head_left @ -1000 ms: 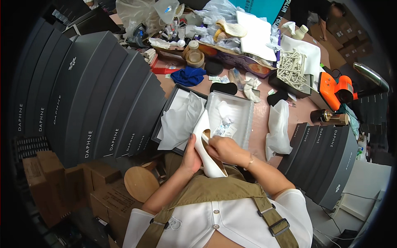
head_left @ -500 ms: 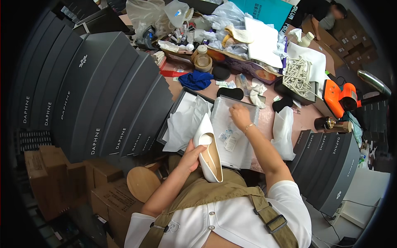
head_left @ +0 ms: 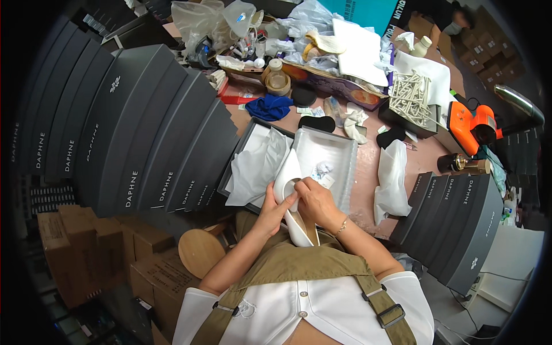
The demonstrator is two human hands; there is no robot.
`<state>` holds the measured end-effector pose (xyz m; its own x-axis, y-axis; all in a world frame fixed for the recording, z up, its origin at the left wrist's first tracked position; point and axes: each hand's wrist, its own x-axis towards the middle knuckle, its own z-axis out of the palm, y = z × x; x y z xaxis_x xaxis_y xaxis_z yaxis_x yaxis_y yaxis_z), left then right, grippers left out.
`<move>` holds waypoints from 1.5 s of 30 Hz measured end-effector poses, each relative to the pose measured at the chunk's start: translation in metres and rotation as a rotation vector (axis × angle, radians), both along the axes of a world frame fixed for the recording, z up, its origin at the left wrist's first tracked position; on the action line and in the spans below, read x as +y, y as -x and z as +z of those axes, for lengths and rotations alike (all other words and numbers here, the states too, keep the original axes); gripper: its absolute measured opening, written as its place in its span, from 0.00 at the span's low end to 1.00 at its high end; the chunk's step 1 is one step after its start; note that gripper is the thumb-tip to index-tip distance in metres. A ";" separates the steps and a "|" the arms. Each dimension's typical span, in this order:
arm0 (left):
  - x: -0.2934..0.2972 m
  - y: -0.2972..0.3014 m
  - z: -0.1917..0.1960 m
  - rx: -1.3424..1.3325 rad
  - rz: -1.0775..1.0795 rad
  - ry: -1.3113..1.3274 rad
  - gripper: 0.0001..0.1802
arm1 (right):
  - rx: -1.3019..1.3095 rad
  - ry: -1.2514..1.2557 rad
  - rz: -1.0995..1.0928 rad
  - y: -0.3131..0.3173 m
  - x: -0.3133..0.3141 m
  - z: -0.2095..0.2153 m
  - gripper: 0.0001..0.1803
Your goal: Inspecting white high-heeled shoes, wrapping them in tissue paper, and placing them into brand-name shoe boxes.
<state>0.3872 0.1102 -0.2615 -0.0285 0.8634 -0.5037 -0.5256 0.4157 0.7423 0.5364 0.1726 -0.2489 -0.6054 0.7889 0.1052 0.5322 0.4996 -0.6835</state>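
Note:
A white pointed-toe pump (head_left: 289, 165) rests upright over my lap, toe pointing away from me. My left hand (head_left: 269, 215) is closed around its left side, thumb at the opening. My right hand (head_left: 318, 203) is at the shoe's mouth with bent fingers reaching inside; whatever they pinch is hidden. Just beyond, an open grey shoebox (head_left: 248, 140) contains crumpled white tissue paper (head_left: 259, 164). Beside it lies a pale, shallow box tray (head_left: 348, 152) with small white packets (head_left: 324, 172) in it.
Stacked dark shoeboxes (head_left: 135, 126) rise at left, more (head_left: 445, 224) at right. A box of white sticks (head_left: 410, 100), an orange device (head_left: 462, 123), a white wrap (head_left: 393, 181) and a blue cloth (head_left: 269, 107) are on the pink table (head_left: 368, 198). Someone else is at far right.
My right hand has come from the far part of the pale tray back to the shoe's opening. The shoe stays in my left hand, and the tray sits slightly differently.

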 end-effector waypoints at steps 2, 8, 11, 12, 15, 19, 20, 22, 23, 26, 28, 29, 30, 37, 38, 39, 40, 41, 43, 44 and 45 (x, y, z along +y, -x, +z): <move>-0.005 -0.012 -0.011 0.072 0.005 -0.047 0.40 | -0.067 0.022 -0.088 0.007 0.008 -0.006 0.19; -0.009 -0.022 -0.037 0.057 0.031 0.030 0.28 | -0.201 0.040 -0.191 0.027 0.027 -0.030 0.35; -0.009 -0.015 -0.033 -0.030 0.153 0.078 0.25 | -0.025 0.184 0.043 0.007 0.031 -0.050 0.40; -0.007 -0.007 -0.033 -0.048 0.186 0.093 0.28 | -0.003 0.208 0.082 -0.007 0.039 -0.052 0.42; -0.004 -0.003 -0.027 -0.050 0.158 0.133 0.25 | -0.392 0.187 0.010 -0.028 0.071 -0.064 0.39; 0.003 0.001 -0.024 -0.091 0.136 0.166 0.21 | -0.624 0.028 -0.067 -0.045 0.082 -0.133 0.25; 0.005 0.002 -0.023 -0.106 0.141 0.164 0.20 | -0.643 -0.052 -0.089 -0.044 0.082 -0.142 0.22; 0.002 0.007 -0.031 -0.098 0.159 0.147 0.22 | -0.160 0.118 -0.079 -0.034 0.074 -0.086 0.18; 0.000 0.011 -0.033 -0.104 0.148 0.147 0.24 | 0.007 0.320 -0.022 -0.028 0.064 -0.040 0.18; 0.002 0.010 -0.041 -0.136 0.111 0.117 0.29 | 0.174 0.415 0.218 -0.014 0.028 0.010 0.20; 0.002 0.002 -0.033 -0.182 0.094 0.086 0.30 | 0.053 -0.099 0.206 -0.001 0.018 -0.010 0.17; -0.001 -0.004 -0.031 -0.063 0.044 0.065 0.31 | -0.004 -0.117 0.157 0.004 0.019 -0.019 0.16; -0.002 -0.006 -0.032 -0.057 0.040 0.069 0.31 | -0.055 -0.131 0.113 0.009 0.019 -0.024 0.15; 0.005 0.002 -0.002 -0.206 -0.100 0.010 0.35 | 0.236 0.070 -0.161 -0.009 0.017 -0.008 0.42; 0.002 0.000 -0.008 -0.163 -0.109 -0.003 0.36 | 0.254 0.176 -0.170 -0.009 0.017 -0.018 0.42; 0.001 -0.004 -0.015 -0.121 -0.117 -0.022 0.37 | 0.271 0.277 -0.179 -0.008 0.021 -0.021 0.42; 0.001 -0.008 -0.021 -0.079 -0.129 -0.041 0.39 | 0.291 0.377 -0.191 -0.007 0.023 -0.021 0.42; 0.001 -0.005 -0.025 -0.076 -0.135 0.004 0.40 | 0.206 0.315 -0.220 -0.005 0.021 -0.020 0.39; 0.001 -0.010 -0.016 -0.073 -0.147 -0.011 0.42 | 0.253 0.229 -0.254 -0.006 0.013 -0.035 0.39; 0.001 -0.016 -0.009 -0.068 -0.156 -0.011 0.45 | 0.290 0.192 -0.264 -0.012 0.012 -0.038 0.39; -0.006 -0.021 -0.010 -0.086 -0.166 0.038 0.48 | 0.212 0.331 -0.239 -0.024 0.016 -0.036 0.44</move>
<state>0.4085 0.1037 -0.2712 0.1577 0.8331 -0.5301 -0.5083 0.5287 0.6797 0.5608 0.1888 -0.2852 -0.3947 0.9158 -0.0745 0.4375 0.1160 -0.8917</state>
